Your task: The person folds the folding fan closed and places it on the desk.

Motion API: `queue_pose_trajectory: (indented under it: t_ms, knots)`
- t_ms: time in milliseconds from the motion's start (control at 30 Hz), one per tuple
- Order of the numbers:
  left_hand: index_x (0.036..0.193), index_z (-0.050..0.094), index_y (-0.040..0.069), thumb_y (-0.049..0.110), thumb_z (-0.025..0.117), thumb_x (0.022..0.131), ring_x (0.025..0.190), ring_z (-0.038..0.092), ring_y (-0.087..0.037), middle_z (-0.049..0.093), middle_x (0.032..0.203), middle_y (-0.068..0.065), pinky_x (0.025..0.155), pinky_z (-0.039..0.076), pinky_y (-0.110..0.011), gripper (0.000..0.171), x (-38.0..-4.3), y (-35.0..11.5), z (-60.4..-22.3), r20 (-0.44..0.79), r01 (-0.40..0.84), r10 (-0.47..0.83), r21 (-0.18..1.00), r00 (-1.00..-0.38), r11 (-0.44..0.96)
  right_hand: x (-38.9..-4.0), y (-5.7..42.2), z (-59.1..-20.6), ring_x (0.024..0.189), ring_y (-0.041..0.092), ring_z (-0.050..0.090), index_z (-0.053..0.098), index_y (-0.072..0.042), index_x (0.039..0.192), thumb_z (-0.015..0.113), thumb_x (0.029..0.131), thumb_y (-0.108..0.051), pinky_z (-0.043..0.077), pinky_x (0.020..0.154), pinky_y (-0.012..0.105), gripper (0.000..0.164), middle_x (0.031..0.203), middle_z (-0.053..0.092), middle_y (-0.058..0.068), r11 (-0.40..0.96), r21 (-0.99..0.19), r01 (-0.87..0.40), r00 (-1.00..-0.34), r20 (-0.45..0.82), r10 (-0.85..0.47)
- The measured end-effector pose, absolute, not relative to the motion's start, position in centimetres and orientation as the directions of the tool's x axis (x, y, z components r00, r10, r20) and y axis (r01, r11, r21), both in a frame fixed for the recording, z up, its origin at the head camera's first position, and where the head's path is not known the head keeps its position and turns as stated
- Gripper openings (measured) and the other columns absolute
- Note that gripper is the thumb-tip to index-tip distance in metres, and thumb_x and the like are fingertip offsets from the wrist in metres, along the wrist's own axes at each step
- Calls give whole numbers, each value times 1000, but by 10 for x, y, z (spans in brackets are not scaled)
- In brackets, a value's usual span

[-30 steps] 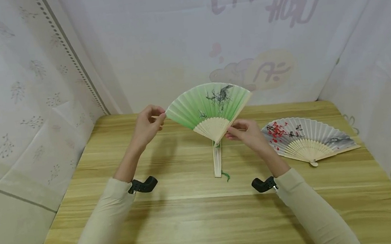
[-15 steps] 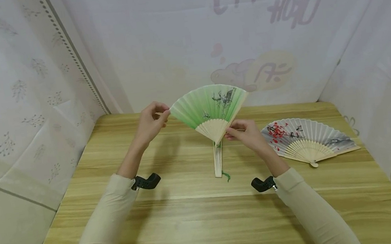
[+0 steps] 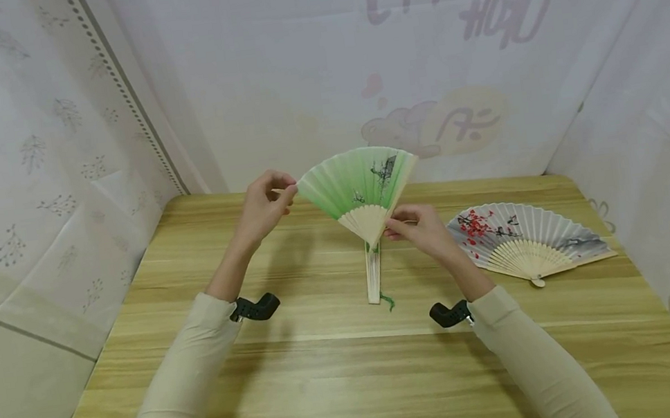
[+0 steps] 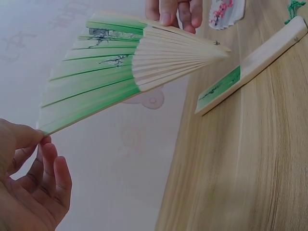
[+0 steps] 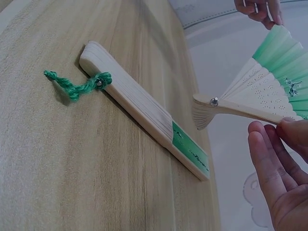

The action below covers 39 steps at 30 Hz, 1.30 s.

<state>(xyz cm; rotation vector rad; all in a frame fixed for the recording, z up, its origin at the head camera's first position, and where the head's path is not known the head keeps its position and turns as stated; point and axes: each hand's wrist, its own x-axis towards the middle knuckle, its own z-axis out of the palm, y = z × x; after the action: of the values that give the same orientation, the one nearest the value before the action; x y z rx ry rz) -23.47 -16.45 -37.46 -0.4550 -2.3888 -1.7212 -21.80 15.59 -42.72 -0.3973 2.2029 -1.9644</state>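
Pinched by left hand [image 3: 263,205] and, nearer its silver metal pivot [image 5: 214,101], right hand [image 3: 421,224], the green pleated fan [image 3: 357,184] looks light, tearable, so I'd favour pale outer ribs [image 5: 248,111].

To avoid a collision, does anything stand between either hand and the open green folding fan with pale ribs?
Nothing visible does: the left hand pinches one corner of the green fan, and the right hand holds its opposite outer rib.

My head cam looks forward and down over the yellowish wood-grain table [image 3: 332,390] from furthest back. Both wrist cams sit way closer, kinda tilted, facing the spread green pleated fan [image 4: 101,67] from either side; they share that plus the closed wooden-ribbed green fan [image 5: 139,107].
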Motion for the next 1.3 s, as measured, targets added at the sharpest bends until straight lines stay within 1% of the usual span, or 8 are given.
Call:
queue_pose_trajectory:
  t_ms: [233,333,433,567,667,900,1133,1300]
  knots:
    - [113,62,-5,8,63,102,76,61,-21,64,104,-19,67,56,-32,17,-238,-162,-375,323,354,151,890,-934,288,-219,155,-428,88,31,72,66,16,105,63,100,4,56,86,50,14,99,67,32,112,-989,-97,-949,58,-310]
    - [112,63,-5,7,63,102,76,62,-21,64,103,-18,67,57,-33,16,-239,-161,-374,329,361,155,889,-932,282,-219,155,-428,95,46,68,67,15,105,62,99,5,56,86,49,13,98,68,31,115,-989,-95,-951,56,-304]
    - [111,63,-4,7,64,102,76,61,-22,64,103,-16,68,58,-40,14,-238,-158,-373,330,363,159,890,-930,277,-218,154,-428,97,50,66,67,15,105,63,99,4,56,86,51,13,98,68,30,124,-987,-99,-951,56,-305]
    - [111,63,-3,7,64,102,76,61,-23,63,102,-14,70,57,-47,14,-238,-155,-371,335,369,166,889,-928,272,-219,153,-429,87,33,71,68,14,106,64,99,4,54,86,54,13,98,69,29,138,-985,-107,-947,59,-315]
    - [110,63,-4,7,64,102,76,60,-23,62,102,-14,69,57,-44,14,-239,-153,-370,340,375,167,885,-925,276,-220,152,-431,82,23,72,68,15,106,64,99,3,54,86,55,14,97,69,29,143,-982,-120,-944,68,-324]
    - [110,63,-4,7,63,102,76,62,-24,63,102,-16,68,57,-37,14,-240,-147,-368,333,364,157,893,-930,264,-219,150,-432,86,32,72,68,16,107,64,100,2,55,84,53,16,99,68,32,136,-979,-154,-931,98,-351]
    - [114,60,-7,6,62,103,81,67,-21,61,104,-23,76,59,-45,17,-240,-141,-367,313,342,174,923,-934,174,-218,149,-431,81,23,72,68,15,108,63,99,4,56,84,52,15,98,69,30,150,-976,-156,-934,97,-344]
    - [116,58,-11,1,59,103,79,67,-18,59,107,-29,73,60,-38,18,-241,-136,-367,321,347,174,927,-931,145,-217,147,-430,89,44,70,68,15,105,63,99,5,54,84,56,13,96,69,29,153,-975,-159,-936,99,-338]
